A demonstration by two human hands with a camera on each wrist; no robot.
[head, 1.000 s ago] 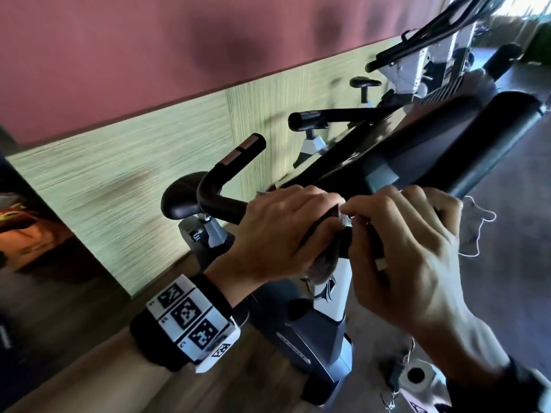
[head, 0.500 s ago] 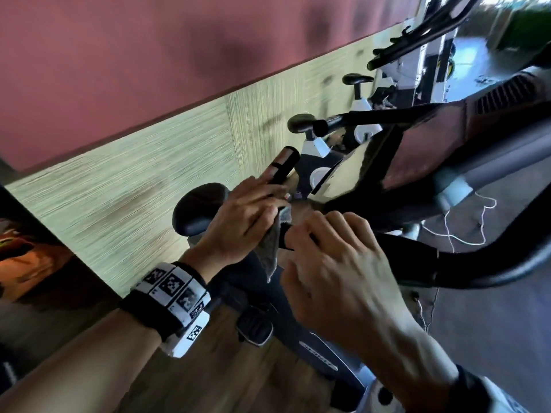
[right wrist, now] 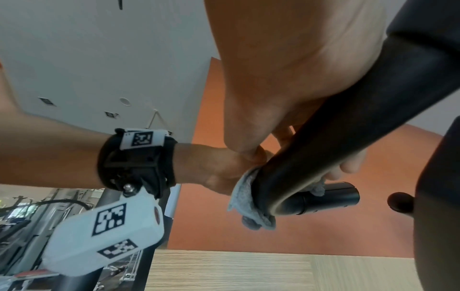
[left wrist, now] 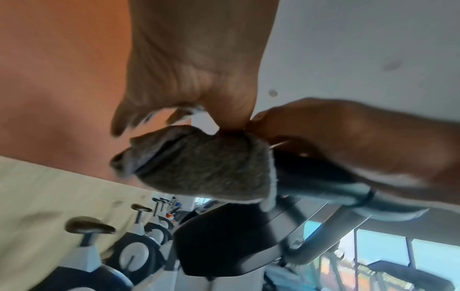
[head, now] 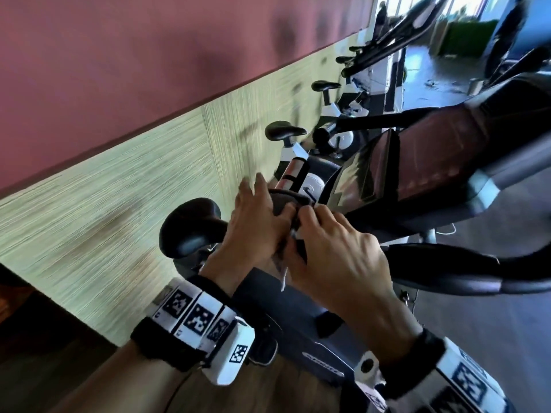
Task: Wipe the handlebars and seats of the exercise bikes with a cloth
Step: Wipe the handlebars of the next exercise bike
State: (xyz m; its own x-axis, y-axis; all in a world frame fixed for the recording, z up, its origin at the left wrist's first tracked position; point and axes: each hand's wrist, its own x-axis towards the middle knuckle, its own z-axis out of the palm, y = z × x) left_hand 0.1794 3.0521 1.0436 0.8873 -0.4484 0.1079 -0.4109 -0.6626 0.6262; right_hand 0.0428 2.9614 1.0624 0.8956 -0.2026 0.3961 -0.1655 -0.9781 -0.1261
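My head camera looks forward and down from above, tilted, close over both hands at the black padded handlebar (head: 286,201) of the nearest bike, with a row of black saddles along the striped beige wall panel (head: 119,204) behind. My left wrist camera sits under the left hand (left wrist: 194,65), facing up along it, very near the folded grey terry cloth (left wrist: 199,165). My right wrist camera looks up from below the right hand (right wrist: 286,78). All three share the handlebar, cloth and wall.
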